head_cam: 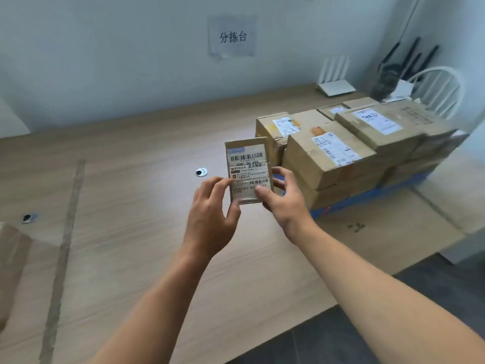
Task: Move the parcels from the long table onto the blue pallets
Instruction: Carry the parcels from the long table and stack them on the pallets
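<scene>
A small flat cardboard parcel (248, 164) with a white barcode label stands upright above the long wooden table (126, 195). My left hand (210, 219) pinches its lower left edge, and my right hand (282, 198) grips its lower right side. To the right, several taped cardboard parcels (341, 148) are stacked in layers on a blue pallet (367, 195), whose edge shows under the stack.
A paper sign (232, 36) hangs on the wall behind. A white router (334, 77), a black router (391, 74) and a white chair (441, 90) stand at the back right. Two cable holes (201, 172) sit in the tabletop. Part of a box (10, 258) shows at left.
</scene>
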